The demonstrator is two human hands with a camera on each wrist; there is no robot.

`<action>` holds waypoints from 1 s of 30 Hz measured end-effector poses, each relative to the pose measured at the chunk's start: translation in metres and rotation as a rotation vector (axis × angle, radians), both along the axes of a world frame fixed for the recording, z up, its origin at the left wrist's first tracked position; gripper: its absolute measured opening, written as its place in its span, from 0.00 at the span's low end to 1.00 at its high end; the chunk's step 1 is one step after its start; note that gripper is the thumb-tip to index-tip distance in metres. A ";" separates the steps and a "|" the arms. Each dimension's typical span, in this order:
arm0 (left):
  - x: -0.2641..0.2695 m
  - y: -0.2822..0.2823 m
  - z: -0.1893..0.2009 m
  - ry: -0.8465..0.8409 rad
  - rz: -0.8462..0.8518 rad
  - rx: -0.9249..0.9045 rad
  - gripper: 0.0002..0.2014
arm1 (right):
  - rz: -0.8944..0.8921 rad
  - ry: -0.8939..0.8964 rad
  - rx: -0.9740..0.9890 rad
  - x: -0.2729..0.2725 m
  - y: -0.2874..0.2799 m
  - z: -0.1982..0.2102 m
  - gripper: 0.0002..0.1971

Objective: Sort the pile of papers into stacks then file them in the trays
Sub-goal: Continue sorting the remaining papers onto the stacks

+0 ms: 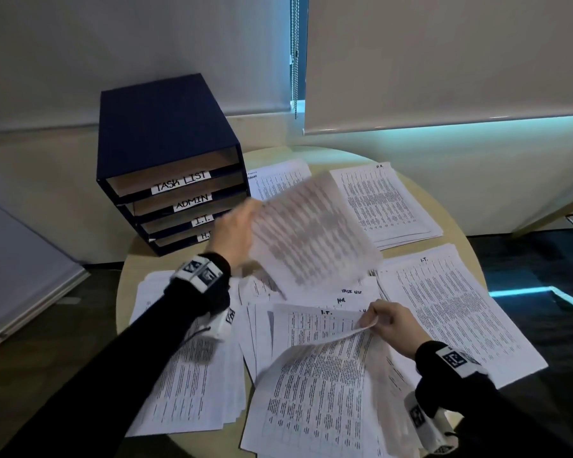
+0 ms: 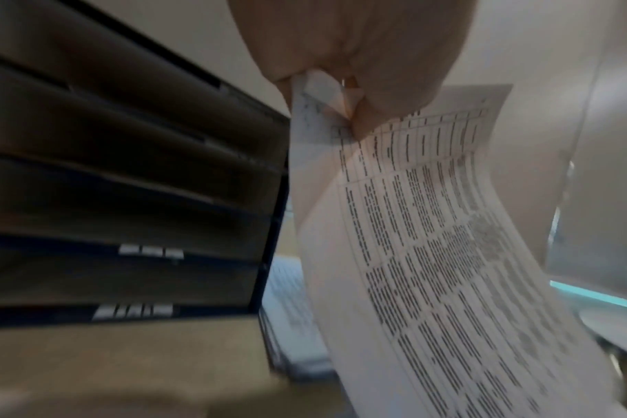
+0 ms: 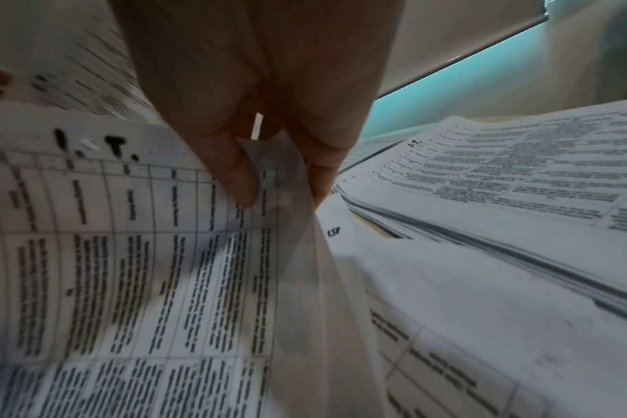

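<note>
While my left hand [image 1: 237,230] held one sheet [image 1: 311,233] up in the air, my right hand [image 1: 389,322] was lifting another one from the pile [image 1: 311,332]. My left fingers [image 2: 383,110] pinched the top corner of the sheet, and it hung down long and loose below them. It was too blurry for me to read its label. My right fingers [image 3: 233,169] pinched the edge of an I.T. sheet [image 3: 126,240] and curled it up off the pile, right in front of me on the counter [image 1: 411,190].

The I.T. stack [image 1: 454,309] lay just to the right of my right hand, so that hand was much closer to it than the left one. I think the I.T. sheet should go that way, with its long side laid the same as the stack's. The H.R. stack [image 1: 384,200] sat at the back right. Another stack [image 1: 278,176] lay beside the trays [image 1: 166,160], just past my left hand, and one more stack [image 1: 186,385] lay under my left arm. The trays stood at the back left, and the ones I could see into looked bare, so I think the filing had not started yet. The held sheets were thin and floppy, so they could slip or bend.
</note>
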State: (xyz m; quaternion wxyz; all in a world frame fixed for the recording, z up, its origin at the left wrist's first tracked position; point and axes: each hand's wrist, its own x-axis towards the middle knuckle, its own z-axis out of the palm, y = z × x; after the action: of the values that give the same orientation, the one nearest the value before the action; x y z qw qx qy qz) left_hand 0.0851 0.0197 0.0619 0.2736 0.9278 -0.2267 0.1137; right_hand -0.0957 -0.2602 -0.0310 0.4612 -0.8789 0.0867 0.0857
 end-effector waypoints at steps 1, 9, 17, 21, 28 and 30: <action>0.008 0.005 0.014 -0.072 0.054 -0.071 0.14 | 0.001 0.006 0.024 -0.001 0.000 0.004 0.19; 0.055 0.051 0.032 0.167 0.096 -0.538 0.12 | 0.007 0.030 0.223 0.000 -0.012 0.040 0.07; 0.011 0.020 -0.018 0.903 -0.249 0.201 0.24 | 0.091 0.084 0.259 0.035 -0.002 0.061 0.07; -0.019 -0.009 -0.056 0.897 -0.258 0.336 0.21 | 0.093 0.135 0.040 0.052 0.008 0.026 0.10; -0.035 -0.011 -0.091 0.577 -0.058 0.257 0.06 | -0.109 0.160 -0.028 0.046 0.025 -0.007 0.14; -0.038 -0.010 -0.092 0.557 -0.055 0.238 0.07 | -0.270 0.136 0.057 0.039 0.029 -0.015 0.21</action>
State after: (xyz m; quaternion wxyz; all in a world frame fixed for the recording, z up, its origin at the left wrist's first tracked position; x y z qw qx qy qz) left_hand 0.0475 0.0100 -0.0302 0.2177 0.9423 -0.1796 -0.1799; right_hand -0.0570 -0.2312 -0.0461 0.4866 -0.8379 0.2326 0.0845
